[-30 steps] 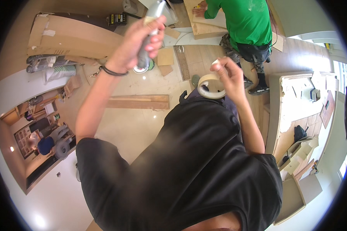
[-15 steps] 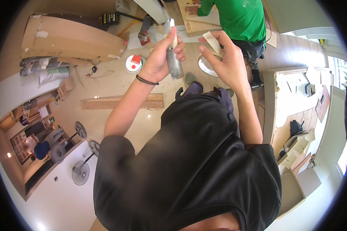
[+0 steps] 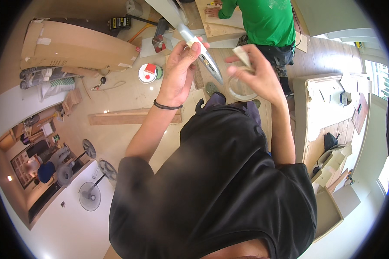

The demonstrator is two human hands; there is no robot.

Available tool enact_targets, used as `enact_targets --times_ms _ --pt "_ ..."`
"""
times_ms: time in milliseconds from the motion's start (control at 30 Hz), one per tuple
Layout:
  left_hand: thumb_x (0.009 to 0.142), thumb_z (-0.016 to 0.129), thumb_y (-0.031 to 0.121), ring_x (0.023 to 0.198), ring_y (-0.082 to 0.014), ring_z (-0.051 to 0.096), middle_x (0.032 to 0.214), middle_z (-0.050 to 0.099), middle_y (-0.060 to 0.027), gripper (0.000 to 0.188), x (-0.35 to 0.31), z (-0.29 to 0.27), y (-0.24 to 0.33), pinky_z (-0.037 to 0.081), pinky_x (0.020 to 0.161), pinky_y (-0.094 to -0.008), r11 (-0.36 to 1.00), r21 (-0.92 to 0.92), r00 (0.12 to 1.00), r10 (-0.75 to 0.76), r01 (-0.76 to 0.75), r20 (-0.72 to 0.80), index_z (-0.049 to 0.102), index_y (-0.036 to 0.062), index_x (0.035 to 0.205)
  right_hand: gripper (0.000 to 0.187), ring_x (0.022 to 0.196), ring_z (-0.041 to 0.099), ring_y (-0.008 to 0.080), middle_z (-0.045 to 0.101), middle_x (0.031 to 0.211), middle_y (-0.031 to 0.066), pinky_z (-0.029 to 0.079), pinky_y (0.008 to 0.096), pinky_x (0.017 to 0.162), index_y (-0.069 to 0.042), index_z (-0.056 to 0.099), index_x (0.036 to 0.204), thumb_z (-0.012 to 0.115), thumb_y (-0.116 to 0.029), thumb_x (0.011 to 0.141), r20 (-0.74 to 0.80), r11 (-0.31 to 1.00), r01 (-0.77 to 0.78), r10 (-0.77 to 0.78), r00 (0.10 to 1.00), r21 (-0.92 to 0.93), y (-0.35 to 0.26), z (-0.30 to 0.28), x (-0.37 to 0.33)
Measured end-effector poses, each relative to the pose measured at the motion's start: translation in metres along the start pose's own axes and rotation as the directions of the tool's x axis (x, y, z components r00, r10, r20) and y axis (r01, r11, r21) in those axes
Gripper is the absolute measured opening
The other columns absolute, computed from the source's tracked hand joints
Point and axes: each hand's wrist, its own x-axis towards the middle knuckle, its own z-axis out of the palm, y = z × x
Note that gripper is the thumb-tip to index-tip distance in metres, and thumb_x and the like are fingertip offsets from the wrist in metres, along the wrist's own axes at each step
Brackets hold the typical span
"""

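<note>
My left hand [image 3: 180, 67] is closed round a long grey tool [image 3: 209, 67] with a slot along its body and a tapered, pointed end. A pale band wraps the tool's middle, and the tool slants down to the right. To its right is my right hand [image 3: 257, 73], smeared by motion, its fingers bent round a pale strip of tape [image 3: 243, 56]. Just below those fingers hangs a pale ring [image 3: 243, 97], which looks like a roll of tape. How the ring is held cannot be made out. The two hands are apart.
A co-worker in a green shirt [image 3: 268, 23] leans over a wooden board [image 3: 220, 26] ahead. On the floor are a white bucket [image 3: 148, 78], a wooden plank [image 3: 121, 117] and a large cardboard box [image 3: 80, 45]. To the right stands a pale cabinet [image 3: 304, 108]; fans [image 3: 90, 195] stand at left.
The tool in my left hand has turned from near upright to a slant, its lower end swinging right. My right hand has moved a little downward, and the ring has shifted down with it.
</note>
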Motion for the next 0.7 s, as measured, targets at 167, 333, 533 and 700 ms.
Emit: enact_targets --times_ms 167,333,533,700 --pt "0.091 0.072 0.009 0.109 -0.0173 0.062 0.112 0.067 -0.0115 0.032 0.004 -0.010 -0.003 0.053 0.093 -0.0316 0.992 -0.124 0.997 0.006 -0.016 -0.083 0.058 0.0025 0.119 0.038 0.074 0.054 0.0044 0.072 0.099 0.0005 0.043 0.0212 0.062 -0.008 0.061 0.112 0.053 -0.043 0.100 -0.019 0.911 -0.403 0.406 0.914 0.083 0.024 0.003 -0.012" --pt "0.089 0.070 0.001 0.103 -0.0181 0.067 0.113 0.067 -0.0116 0.032 -0.001 0.001 -0.024 0.058 0.088 -0.0269 0.993 -0.092 0.996 -0.073 0.068 -0.051 0.061 0.0018 0.120 0.040 0.069 0.052 0.0021 0.067 0.093 0.0005 0.034 0.0182 0.052 -0.008 0.059 0.116 0.052 -0.044 0.102 0.037 0.792 -0.252 0.279 0.960 0.556 0.020 0.046 -0.024" --pt "0.083 0.079 0.005 0.091 -0.0150 0.068 0.104 0.070 -0.0105 0.034 -0.011 0.014 -0.023 0.051 0.079 -0.0242 0.964 0.249 0.991 -0.117 0.098 0.065 0.062 0.0016 0.112 0.041 0.075 0.062 0.0086 0.069 0.091 0.0048 0.045 0.0214 0.056 -0.003 0.059 0.115 0.055 -0.042 0.102 -0.122 0.862 -0.160 0.246 0.962 0.481 0.002 0.037 -0.026" --pt "0.092 0.069 0.014 0.090 -0.0097 0.062 0.097 0.063 -0.0036 0.039 -0.008 0.009 -0.011 0.050 0.073 -0.0246 0.856 0.494 0.879 -0.347 0.155 0.326 0.052 0.0013 0.125 0.039 0.086 0.067 0.0144 0.071 0.091 0.0080 0.052 0.0332 0.078 0.000 0.060 0.110 0.054 -0.038 0.103 -0.037 0.964 -0.135 0.147 0.988 0.228 -0.008 0.019 -0.034"
